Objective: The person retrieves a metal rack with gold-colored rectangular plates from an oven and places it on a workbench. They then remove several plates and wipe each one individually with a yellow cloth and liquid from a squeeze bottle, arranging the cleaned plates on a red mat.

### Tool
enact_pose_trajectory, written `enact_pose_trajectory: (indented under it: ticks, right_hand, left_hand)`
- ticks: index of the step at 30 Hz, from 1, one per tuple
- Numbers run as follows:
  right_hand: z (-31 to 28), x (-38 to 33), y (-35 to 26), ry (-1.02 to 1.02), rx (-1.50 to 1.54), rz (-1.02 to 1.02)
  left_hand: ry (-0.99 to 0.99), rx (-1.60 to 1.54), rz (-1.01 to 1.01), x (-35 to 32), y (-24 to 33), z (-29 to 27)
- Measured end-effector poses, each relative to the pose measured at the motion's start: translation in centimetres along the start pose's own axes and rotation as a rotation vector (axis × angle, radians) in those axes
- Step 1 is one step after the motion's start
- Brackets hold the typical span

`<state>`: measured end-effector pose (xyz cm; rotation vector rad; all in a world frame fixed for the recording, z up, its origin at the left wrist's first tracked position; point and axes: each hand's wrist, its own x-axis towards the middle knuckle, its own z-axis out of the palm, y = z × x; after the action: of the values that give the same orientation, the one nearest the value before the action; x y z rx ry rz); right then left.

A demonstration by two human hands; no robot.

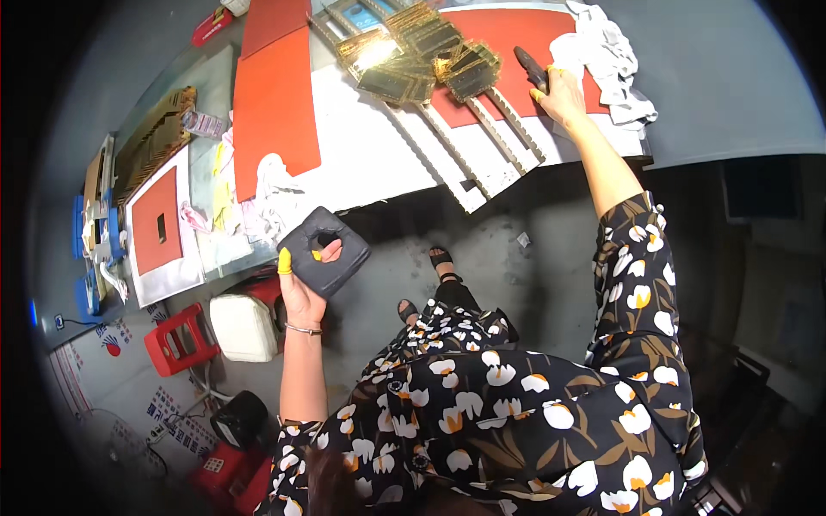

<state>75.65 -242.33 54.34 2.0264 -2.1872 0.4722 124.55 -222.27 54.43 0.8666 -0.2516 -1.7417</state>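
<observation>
My left hand (303,292) grips a thick black square pad (337,277) with a round hole through its middle. Fingertips show through that hole, and a yellow finger cot covers the thumb. The pad is in the air, just off the table's front edge. Over at the right, my right hand (563,99) also wears yellow finger cots. Its fingers close around the near end of a dark, elongated tool (531,67), whose exact kind I cannot make out. Several shiny gold plates (430,52) lie overlapping on a rack of slotted metal rails (443,142), between my two hands.
Red-orange mats (277,112) lie on the white-covered table (361,163). Crumpled white cloths (607,64) are beside my right hand. At left are a clear bottle (205,125), more gold pieces (155,138), a red stool (181,338) and a cream cushioned seat (243,327).
</observation>
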Motion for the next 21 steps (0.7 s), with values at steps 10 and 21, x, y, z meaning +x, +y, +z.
enact_pose_trajectory:
  ticks: [10, 21]
  right_hand:
    - [-6.4, -4.7, 4.8, 0.123, 0.486, 0.184]
    - [-7.7, -26.0, 4.8, -0.279, 0.65, 0.48]
  left_hand:
    - [-0.001, 0.117, 0.051, 5.1, -0.6, 6.3]
    - [0.138, 0.674, 0.122, 13.9, -1.1, 5.6]
